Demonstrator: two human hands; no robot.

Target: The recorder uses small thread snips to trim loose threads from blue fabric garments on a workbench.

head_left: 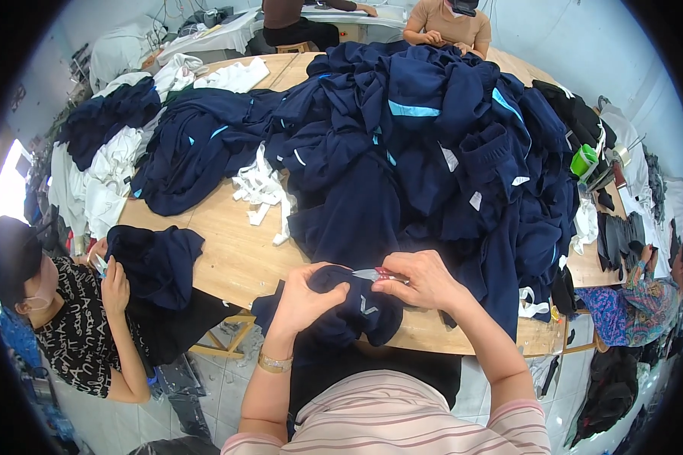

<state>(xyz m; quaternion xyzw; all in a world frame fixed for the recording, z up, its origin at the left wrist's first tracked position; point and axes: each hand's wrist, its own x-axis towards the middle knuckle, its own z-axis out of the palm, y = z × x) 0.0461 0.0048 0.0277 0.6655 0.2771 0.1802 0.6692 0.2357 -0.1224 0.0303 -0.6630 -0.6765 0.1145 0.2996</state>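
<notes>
My left hand (303, 297) is closed on a bunched navy garment (381, 318), its thumb lying across the cloth. The garment hangs over the table's near edge in front of me, and a small white-and-light mark shows on it. A pair of thread snips (389, 277) with red handles is gripped in my right hand (426, 277). Their pale metal blades point left and meet the cloth by my left fingertips. Whether the blades are parted, or on a thread, I cannot make out.
A big heap of navy garments (432, 83) with light-blue trim covers much of the wooden table (243, 254). White fabric strips (260, 186) lie left of it. A co-worker (76, 326) at the left handles another navy garment (155, 262); other people sit at the back and right.
</notes>
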